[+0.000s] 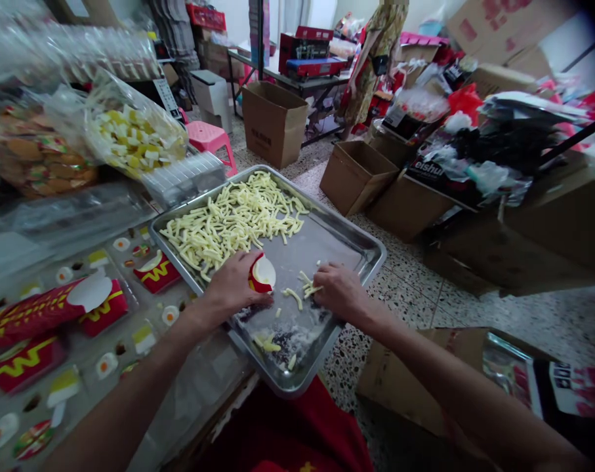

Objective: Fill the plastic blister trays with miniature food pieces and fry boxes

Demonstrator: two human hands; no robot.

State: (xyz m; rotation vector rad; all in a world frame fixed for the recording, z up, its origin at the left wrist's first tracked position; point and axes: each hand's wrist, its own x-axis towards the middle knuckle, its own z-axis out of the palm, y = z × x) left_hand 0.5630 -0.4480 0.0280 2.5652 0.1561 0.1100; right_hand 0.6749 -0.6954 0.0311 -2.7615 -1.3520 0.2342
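Observation:
My left hand [235,283] is wrapped round a small red french-fry carton [264,272], its pale inside facing the middle of the tray. Pale yellow fry-shaped sticks [307,286] poke out from the closed fingers of my right hand [340,290], low over the tray's right half. Both hands are above a metal tray [376,252]. A big heap of the same sticks [238,213] covers its far left part. A few loose sticks [293,298] lie between my hands, and others lie with white powder [297,337] near the tray's close corner.
Left of the tray, red cartons [100,308] and a nested carton stack [46,308] lie on plastic packs of small food-shaped pieces. Behind them stand clear bags [130,134]. Cardboard boxes [359,174] and a pink stool [211,136] stand on the floor. A person [376,59] is farther back.

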